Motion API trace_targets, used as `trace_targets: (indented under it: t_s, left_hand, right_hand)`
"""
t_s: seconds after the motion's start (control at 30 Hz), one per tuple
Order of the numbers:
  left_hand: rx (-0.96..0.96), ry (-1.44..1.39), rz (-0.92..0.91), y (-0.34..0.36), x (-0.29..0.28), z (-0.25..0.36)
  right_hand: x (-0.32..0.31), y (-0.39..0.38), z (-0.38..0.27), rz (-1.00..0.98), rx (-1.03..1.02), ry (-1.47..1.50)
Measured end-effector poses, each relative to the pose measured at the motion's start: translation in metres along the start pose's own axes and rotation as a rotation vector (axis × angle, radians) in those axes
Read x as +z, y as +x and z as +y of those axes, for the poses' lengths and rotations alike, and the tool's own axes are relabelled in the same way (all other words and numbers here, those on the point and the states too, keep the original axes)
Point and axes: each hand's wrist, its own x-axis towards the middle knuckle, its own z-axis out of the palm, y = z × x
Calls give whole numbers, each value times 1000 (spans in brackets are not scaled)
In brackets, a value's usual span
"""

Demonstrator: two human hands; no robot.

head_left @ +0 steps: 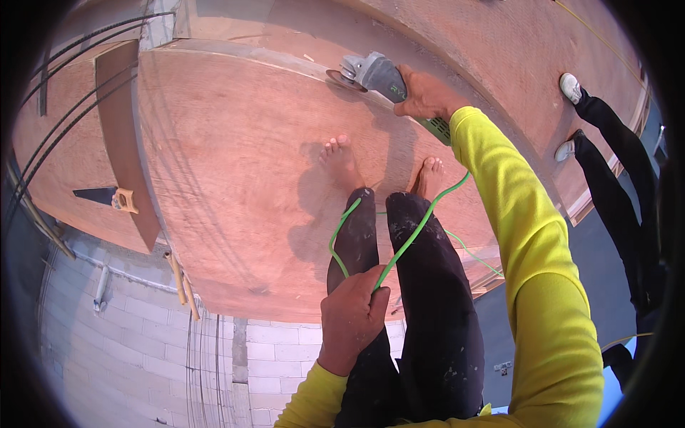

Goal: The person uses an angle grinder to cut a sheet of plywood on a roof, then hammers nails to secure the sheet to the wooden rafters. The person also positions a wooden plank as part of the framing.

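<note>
My right hand (pixel 429 93) is wrapped round the body of an angle grinder (pixel 385 77), grey and green, held out ahead of my feet. Its round disc (pixel 345 80) is at the left end, over a seam in the plywood (pixel 228 150); whether it touches the wood I cannot tell. A bright green power cord (pixel 421 227) runs from the grinder's rear end down to my left hand (pixel 355 314). The left fingers are closed on the cord in front of my knees, and a loop of it hangs past my left shin.
I stand barefoot on plywood sheets. A handsaw (pixel 107 197) with a wooden handle lies at the left, near dark steel bars (pixel 64 114). Below the edge shows a pale block wall (pixel 143 342). Another person's legs (pixel 606 143), in dark trousers and white shoes, stand at the right.
</note>
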Motion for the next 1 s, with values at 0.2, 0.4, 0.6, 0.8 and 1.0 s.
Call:
trace_targets:
  t_s: [0.2, 0.4, 0.6, 0.8, 1.0]
  left_hand:
    - [44, -9, -164, -14, 45, 32]
    - [49, 66, -230, -28, 106, 10]
    - [17, 52, -322, -31, 148, 14]
    - [33, 104, -409, -34, 160, 12]
    - [40, 138, -523, -34, 160, 7]
  right_hand:
    - [12, 13, -10, -30, -21, -30]
    - [25, -4, 22, -52, -39, -39]
    - [27, -33, 73, -103, -18, -66]
    - [33, -75, 115, -164, 107, -9]
    - [36, -64, 100, -149, 46, -17]
